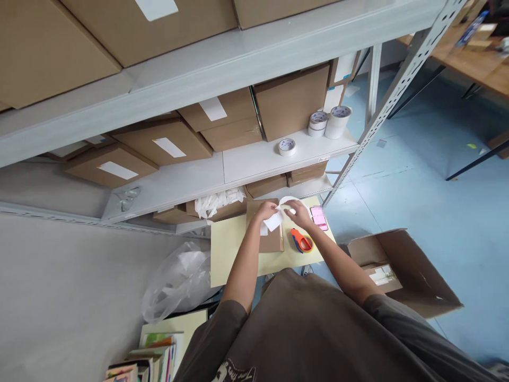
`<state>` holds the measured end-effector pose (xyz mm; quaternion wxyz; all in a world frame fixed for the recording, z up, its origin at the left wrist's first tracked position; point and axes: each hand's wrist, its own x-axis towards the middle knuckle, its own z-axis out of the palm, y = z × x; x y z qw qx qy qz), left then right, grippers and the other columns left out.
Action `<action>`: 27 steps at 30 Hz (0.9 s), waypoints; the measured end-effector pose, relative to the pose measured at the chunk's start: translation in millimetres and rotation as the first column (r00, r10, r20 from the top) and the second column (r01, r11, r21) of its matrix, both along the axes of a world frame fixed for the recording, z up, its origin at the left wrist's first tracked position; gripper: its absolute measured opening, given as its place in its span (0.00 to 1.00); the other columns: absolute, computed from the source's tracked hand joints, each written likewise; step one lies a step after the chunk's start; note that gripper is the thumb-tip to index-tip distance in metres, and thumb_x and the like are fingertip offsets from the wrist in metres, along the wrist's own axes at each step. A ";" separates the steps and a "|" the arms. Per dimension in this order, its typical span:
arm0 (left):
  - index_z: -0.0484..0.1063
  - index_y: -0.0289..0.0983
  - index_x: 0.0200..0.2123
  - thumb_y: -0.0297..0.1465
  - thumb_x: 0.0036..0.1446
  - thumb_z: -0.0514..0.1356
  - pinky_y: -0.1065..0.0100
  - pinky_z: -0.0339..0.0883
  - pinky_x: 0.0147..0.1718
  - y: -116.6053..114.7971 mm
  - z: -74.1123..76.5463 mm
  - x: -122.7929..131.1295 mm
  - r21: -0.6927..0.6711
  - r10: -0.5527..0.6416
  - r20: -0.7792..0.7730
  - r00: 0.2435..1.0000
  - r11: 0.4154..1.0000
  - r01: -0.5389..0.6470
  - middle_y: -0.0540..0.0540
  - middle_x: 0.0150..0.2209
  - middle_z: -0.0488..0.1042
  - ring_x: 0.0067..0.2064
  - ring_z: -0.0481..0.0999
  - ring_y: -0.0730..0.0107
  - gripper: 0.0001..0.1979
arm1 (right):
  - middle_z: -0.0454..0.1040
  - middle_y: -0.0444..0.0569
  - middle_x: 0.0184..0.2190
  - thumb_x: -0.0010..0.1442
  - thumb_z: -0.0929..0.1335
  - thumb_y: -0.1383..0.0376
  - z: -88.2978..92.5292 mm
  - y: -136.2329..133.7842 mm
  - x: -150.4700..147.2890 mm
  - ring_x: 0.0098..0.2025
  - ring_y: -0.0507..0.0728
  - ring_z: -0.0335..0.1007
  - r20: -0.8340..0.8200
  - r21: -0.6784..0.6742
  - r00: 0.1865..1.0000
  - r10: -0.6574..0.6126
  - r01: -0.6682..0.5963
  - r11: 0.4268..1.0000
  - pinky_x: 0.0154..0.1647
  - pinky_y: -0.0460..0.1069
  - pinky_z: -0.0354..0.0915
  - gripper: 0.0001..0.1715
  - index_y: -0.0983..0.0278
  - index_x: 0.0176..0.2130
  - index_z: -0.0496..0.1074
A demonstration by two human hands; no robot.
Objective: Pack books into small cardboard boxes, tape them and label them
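Observation:
My left hand (267, 211) pinches a small white paper label (273, 221) above a flat brown cardboard box (272, 243). Close beside it, my right hand (299, 214) has its thumb and forefinger apart, curved near the label's edge. Behind the right hand a white paper strip (287, 199) bends in an arc, partly hidden by the fingers. Below the right hand lies an orange tape dispenser (303, 242) on the pale yellow table (228, 246). A phone with a pink screen (318, 218) rests at the table's right side.
Metal shelving (191, 178) in front holds brown boxes (292, 103) and several white tape rolls (287, 147). An open carton (413, 270) stands on the floor at right. A clear plastic bag (177, 281) and stacked books (153, 361) are at left.

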<state>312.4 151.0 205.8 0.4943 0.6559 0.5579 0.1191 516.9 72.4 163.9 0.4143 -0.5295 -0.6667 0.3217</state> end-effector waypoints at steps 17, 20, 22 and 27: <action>0.85 0.38 0.32 0.41 0.46 0.75 0.66 0.71 0.34 -8.9 32.6 -28.8 0.039 -0.221 0.158 0.962 0.975 0.218 0.47 0.29 0.82 0.31 0.78 0.63 0.14 | 0.80 0.46 0.31 0.54 0.78 0.43 40.0 37.2 21.8 0.31 0.55 0.70 -0.374 -0.383 0.855 0.360 -0.496 0.779 0.32 0.48 0.65 0.27 0.63 0.40 0.84; 0.85 0.37 0.32 0.46 0.49 0.73 0.67 0.68 0.33 -13.3 28.6 -21.9 0.002 -0.274 0.173 0.946 0.960 0.278 0.46 0.31 0.82 0.32 0.77 0.64 0.17 | 0.79 0.45 0.31 0.56 0.77 0.43 38.1 35.1 22.8 0.31 0.54 0.69 -0.370 -0.366 0.859 0.354 -0.485 0.794 0.33 0.48 0.65 0.27 0.63 0.40 0.83; 0.85 0.36 0.32 0.47 0.50 0.72 0.67 0.67 0.33 -15.9 25.2 -19.7 -0.007 -0.271 0.160 0.949 0.961 0.276 0.47 0.31 0.81 0.33 0.76 0.64 0.18 | 0.79 0.46 0.30 0.56 0.76 0.43 34.2 33.8 24.1 0.31 0.55 0.69 -0.360 -0.358 0.862 0.358 -0.482 0.800 0.33 0.48 0.65 0.27 0.63 0.38 0.83; 0.85 0.36 0.32 0.46 0.50 0.72 0.68 0.65 0.33 -25.5 16.5 -15.3 0.005 -0.186 0.064 0.980 0.983 0.186 0.49 0.28 0.79 0.31 0.75 0.66 0.18 | 0.79 0.46 0.29 0.56 0.76 0.43 23.3 29.8 27.6 0.31 0.55 0.69 -0.339 -0.336 0.857 0.388 -0.496 0.801 0.32 0.48 0.65 0.26 0.63 0.36 0.82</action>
